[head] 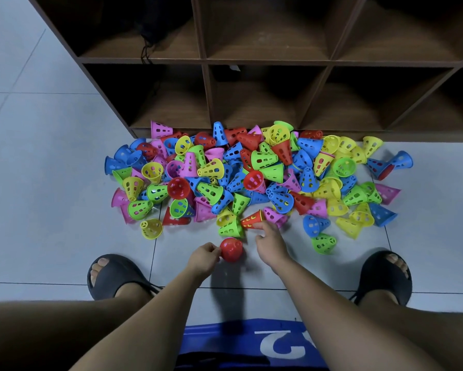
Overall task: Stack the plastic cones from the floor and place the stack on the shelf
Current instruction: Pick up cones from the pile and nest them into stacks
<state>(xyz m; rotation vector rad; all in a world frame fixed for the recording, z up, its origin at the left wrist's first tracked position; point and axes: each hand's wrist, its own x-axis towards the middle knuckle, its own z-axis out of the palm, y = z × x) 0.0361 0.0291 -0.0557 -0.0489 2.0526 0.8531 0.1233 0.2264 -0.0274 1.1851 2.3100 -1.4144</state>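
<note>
Red cone pinched in left hand | right hand fingers apart, touching orange-red cone

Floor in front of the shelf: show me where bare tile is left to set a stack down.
Bare tile lies left of the cone pile, past the shelf end; also between the two sandals, near the left hand holding a red cone. The strip along the shelf foot is packed with cones.

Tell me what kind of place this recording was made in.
Probably an indoor storage or play room: a brown cubby shelf stands on a pale tiled floor, with a heap of coloured plastic cones before it.
</note>
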